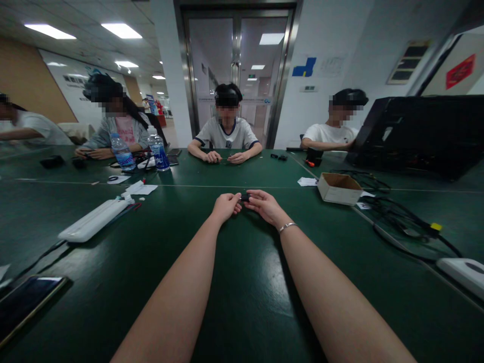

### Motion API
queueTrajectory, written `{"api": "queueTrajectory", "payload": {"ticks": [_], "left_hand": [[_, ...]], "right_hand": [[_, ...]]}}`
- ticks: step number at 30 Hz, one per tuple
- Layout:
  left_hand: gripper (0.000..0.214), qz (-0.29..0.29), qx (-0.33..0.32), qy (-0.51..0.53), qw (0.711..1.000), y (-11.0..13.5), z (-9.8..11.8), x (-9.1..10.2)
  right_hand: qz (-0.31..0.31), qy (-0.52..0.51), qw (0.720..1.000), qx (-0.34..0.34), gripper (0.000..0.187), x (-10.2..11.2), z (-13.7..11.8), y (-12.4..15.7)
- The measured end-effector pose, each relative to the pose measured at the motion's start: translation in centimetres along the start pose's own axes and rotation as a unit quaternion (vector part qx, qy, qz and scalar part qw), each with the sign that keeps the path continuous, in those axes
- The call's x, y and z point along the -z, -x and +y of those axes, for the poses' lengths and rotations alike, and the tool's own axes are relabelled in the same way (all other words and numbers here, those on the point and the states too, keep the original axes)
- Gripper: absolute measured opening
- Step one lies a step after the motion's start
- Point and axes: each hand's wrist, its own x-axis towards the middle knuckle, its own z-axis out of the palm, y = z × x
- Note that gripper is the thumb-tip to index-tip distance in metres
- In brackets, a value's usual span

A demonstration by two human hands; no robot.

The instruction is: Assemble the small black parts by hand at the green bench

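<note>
Both my hands meet over the green table [245, 272] and hold one small black object [245, 197], short and stick-like, too small to identify. My left hand [227, 206] is closed, its thumb and forefinger pinching the left end, where a small bright spot shows. From the other side, my right hand [264, 205] grips the right end between thumb and fingers. A silver bracelet [288, 227] circles my right wrist. The fingers cover part of the black object.
A white power strip [96, 219] and a phone [30, 302] lie left. To the right are an open small box [339, 188], black cables [406, 219] and a large black monitor [419, 136]. Two water bottles [159, 150] stand far left. Several people sit around the table, one person [227, 128] opposite.
</note>
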Motion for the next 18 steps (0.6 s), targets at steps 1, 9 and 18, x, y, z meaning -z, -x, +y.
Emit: {"api": "queueTrajectory", "payload": {"ticks": [1, 9, 18], "left_hand": [[0.034, -0.001, -0.002, -0.006, 1.0, -0.02, -0.02, 0.01], [0.047, 0.006, -0.012, -0.086, 0.996, 0.13, 0.12, 0.15], [0.052, 0.048, -0.035, -0.16, 0.985, 0.4, 0.24, 0.3]], "right_hand": [[-0.001, 0.001, 1.0, -0.002, 0.024, -0.02, -0.04, 0.02], [-0.018, -0.011, 1.0, -0.017, 0.024, -0.08, -0.41, 0.21], [-0.046, -0.023, 0.999, -0.009, 0.026, -0.01, -0.46, 0.3]]}}
